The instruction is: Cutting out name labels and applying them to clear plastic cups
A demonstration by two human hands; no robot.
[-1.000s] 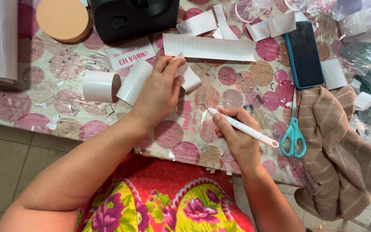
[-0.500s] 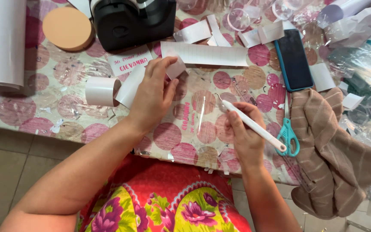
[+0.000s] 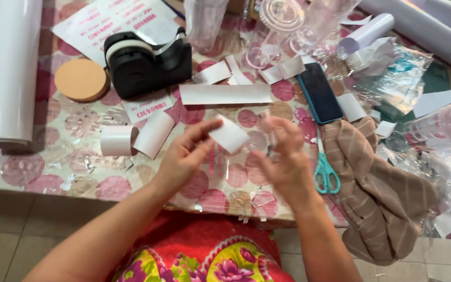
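Sticker (image 3: 229, 134) sits centre frame above the table (image 3: 79, 130), pinched at its left edge in the left hand (image 3: 184, 156) grip. Right hand (image 3: 283, 156) is blurred; can't tell its grip. Looks like a peeling step; next move needs a fingertip on the sticker's free edge.
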